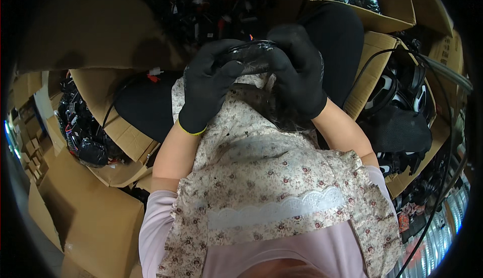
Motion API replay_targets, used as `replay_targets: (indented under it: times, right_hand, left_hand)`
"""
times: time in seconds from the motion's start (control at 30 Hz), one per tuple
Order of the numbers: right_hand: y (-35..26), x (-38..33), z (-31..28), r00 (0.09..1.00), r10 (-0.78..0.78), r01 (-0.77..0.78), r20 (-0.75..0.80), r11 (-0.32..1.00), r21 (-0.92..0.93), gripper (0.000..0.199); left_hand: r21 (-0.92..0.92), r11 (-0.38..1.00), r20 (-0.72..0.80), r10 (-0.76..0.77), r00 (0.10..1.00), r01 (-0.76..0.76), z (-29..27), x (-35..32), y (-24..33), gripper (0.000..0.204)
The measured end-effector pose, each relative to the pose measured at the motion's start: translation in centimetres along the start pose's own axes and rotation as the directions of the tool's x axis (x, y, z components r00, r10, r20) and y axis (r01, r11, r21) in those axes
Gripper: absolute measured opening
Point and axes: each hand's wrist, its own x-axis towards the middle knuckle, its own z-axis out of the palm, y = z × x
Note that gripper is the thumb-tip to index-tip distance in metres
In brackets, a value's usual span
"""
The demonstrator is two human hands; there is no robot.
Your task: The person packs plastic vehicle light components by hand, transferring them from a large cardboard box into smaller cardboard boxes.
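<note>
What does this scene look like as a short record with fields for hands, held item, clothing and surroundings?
left hand: left hand in a black glove, gripping the held part
right hand: right hand in a black glove, gripping the same part
held item: glossy black part, between both hands
clothing: floral apron
surroundings: cardboard boxes holding dark glossy parts and cables

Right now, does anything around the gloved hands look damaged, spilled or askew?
Nothing stands out. The left hand and right hand hold a glossy black part between them; the cardboard boxes of similar black parts stand open, unspilled.
</note>
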Motion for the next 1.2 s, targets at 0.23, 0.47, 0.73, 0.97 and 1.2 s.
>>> replay_targets:
  times: [0.23, 0.47, 0.73, 0.97, 1.2]
  right_hand:
    - [-0.1, 0.2, 1.3, 0.994, 0.034, -0.013, -0.1, 0.979, 0.206, 0.045]
    - [0.6, 0.8, 1.3, 0.863, 0.488, -0.466, 0.131, 0.667, 0.581, 0.056]
    - [0.0, 0.3, 1.7, 0.86, 0.487, -0.49, 0.152, 0.704, 0.515, 0.046]
    - [0.8, 0.0, 1.4, 0.896, 0.437, -0.435, 0.079, 0.828, 0.354, 0.029]
    - [0.8, 0.1, 1.8, 0.897, 0.442, -0.418, 0.019, 0.832, 0.365, 0.027]
  left_hand:
    - [0.48, 0.86, 0.219, 0.074, 0.973, -0.174, -1.1, 1.3, 1.8, 0.037]
    - [-0.318, 0.943, -0.062, 0.077, 0.995, -0.093, -2.5, 0.8, -3.9, 0.049]
    - [0.341, 0.886, 0.188, 0.263, 0.946, -0.314, -2.8, 3.1, 2.2, 0.051]
    - [0.266, 0.944, 0.056, 0.187, 0.981, -0.195, -0.8, 2.3, 0.6, 0.044]
    - [0.042, 0.999, 0.004, 0.005, 1.0, -0.005, -0.4, 2.5, 0.3, 0.043]
